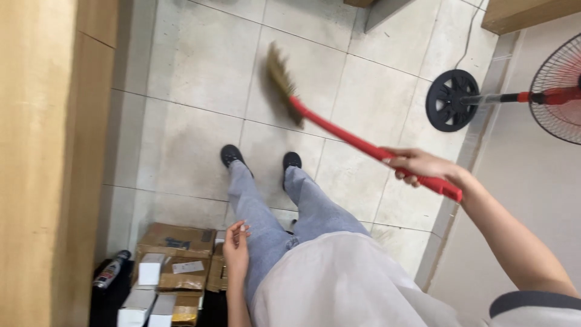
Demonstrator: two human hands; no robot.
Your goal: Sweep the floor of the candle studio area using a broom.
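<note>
While the right hand (pixel 420 166) is curled tight around the red grip of the broom (pixel 339 130), its long handle runs toward ten o'clock, bristles over the tiled floor (pixel 200 66) beyond the shoes (pixel 233 155), and the left hand (pixel 236 245) hangs loosely spread, holding nothing.

I see a broom (pixel 339 124) with a red handle and straw-yellow bristles over pale grey floor tiles (pixel 200 60) with darker grout lines; my trousers (pixel 266 212) are faded blue-grey, my shoes (pixel 233 155) black, the fan (pixel 560 91) black with a red hub, the boxes (pixel 175 242) brown cardboard, some white
</note>
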